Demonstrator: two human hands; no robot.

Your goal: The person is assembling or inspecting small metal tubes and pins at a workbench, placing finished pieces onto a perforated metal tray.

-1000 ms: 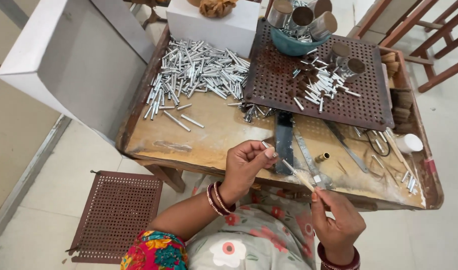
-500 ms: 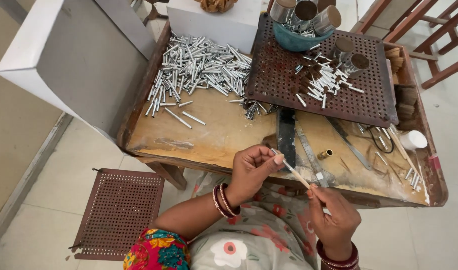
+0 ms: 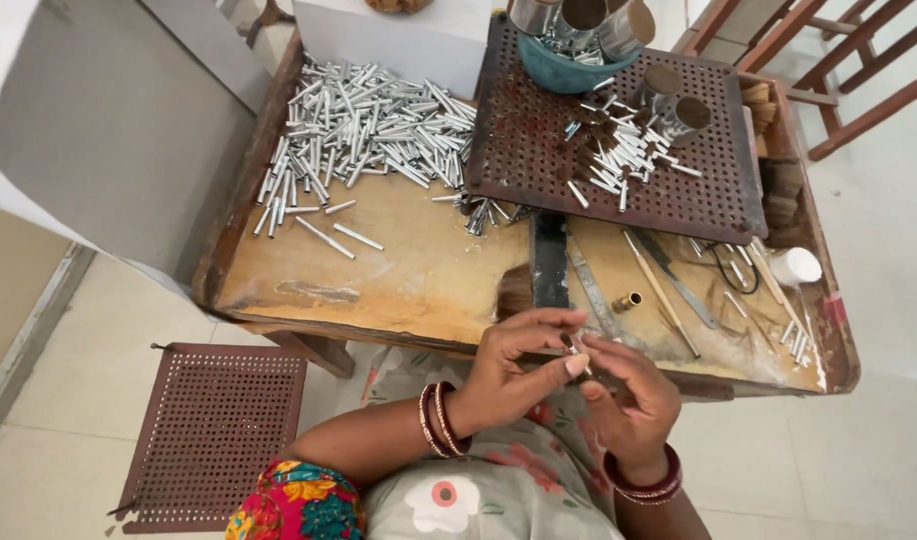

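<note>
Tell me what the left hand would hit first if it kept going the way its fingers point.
The left hand points right, toward the right hand. It would meet the small metal piece pinched between both hands' fingertips, then the right hand's fingers, almost at once.

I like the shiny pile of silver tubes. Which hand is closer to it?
Left. The left hand is below the pile of silver tubes, near the table's front edge. The right hand sits farther right, beside the left, both pinching a small piece.

Left hand (image 3: pixel 514 370): bare, two maroon bangles w/ gold trim at wrist, bright floral sleeve further up. Right hand (image 3: pixel 629 395): bare, broad maroon bangle. Pale floral-print garment over lap.
</note>
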